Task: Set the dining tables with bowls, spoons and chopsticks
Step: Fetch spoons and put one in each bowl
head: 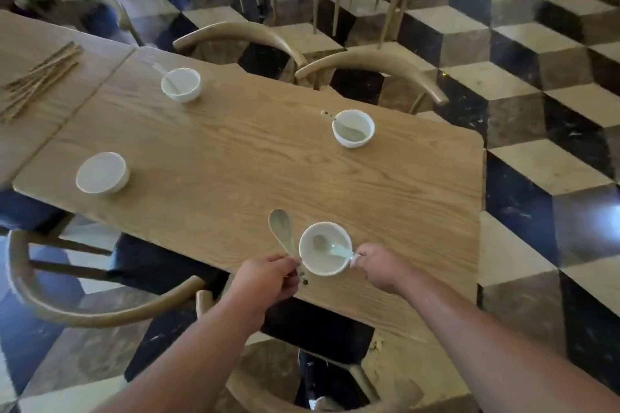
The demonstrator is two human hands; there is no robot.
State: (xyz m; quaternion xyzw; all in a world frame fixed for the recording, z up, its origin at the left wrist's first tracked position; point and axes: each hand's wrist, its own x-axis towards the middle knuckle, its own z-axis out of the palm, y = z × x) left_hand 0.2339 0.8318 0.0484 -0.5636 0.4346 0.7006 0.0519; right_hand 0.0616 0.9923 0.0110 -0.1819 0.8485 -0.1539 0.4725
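Observation:
Several white bowls stand on the wooden table (235, 161). At the front edge, the near bowl (323, 263) holds a pale spoon (330, 247), whose handle my right hand (379, 266) pinches at the bowl's right rim. My left hand (268, 278) grips the handle of a second spoon (281, 228), which points up and away, left of that bowl. The far left bowl (181, 84) and the far right bowl (353, 128) each hold a spoon. There is no spoon in the left bowl (102, 173). A bundle of chopsticks (40, 77) lies on the adjoining table at left.
Curved-back wooden chairs stand around the table: two at the far side (241, 33), (372, 67), one at the near left (60, 308), one below me (268, 389). More chairs stand further back. The floor is a checkered cube pattern.

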